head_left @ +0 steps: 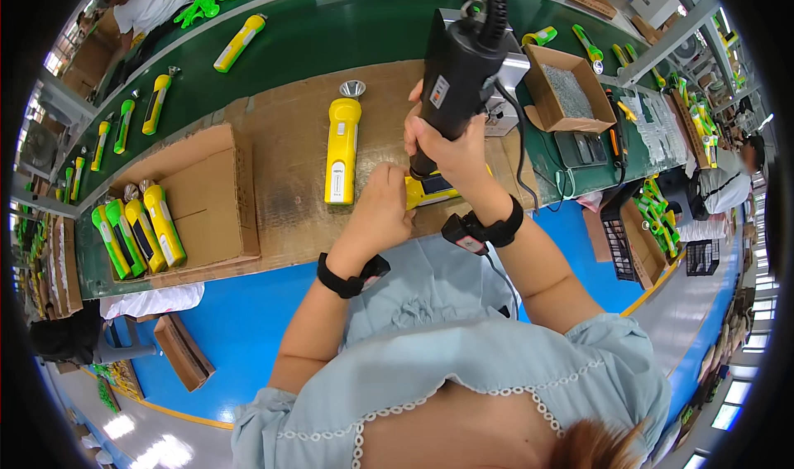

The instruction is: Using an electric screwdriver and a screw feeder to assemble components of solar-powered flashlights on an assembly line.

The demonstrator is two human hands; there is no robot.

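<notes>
A: How held, and why?

B: Gripped in the right hand (453, 150): a black power driver (463, 72), hung from a coiled cord (495, 7), presumably to spare the arm its weight. Fingers wrapped around the barrel, lower end directed at the yellow flashlight (423, 192); tip hidden.

A: And in the left hand (380, 208)?

B: Fingers curled, pinching the flashlight's left end, probably to brace it; contact partly concealed. Located beneath the driver, on a cardboard sheet (285, 138), perhaps laid to protect the green tabletop (310, 35).

A: Placed nearby?

B: Left, on the same sheet, a 2nd flashlight (344, 138), seemingly within easy reach. Farther left, 4 more (165, 225) leaning together by an open carton (186, 165).

A: Any markings?

B: On the driver, 1 white-and-orange sticker (439, 93); on the 2nd flashlight, 1 white label (337, 181) with dark print. Too small to read confidently.
</notes>
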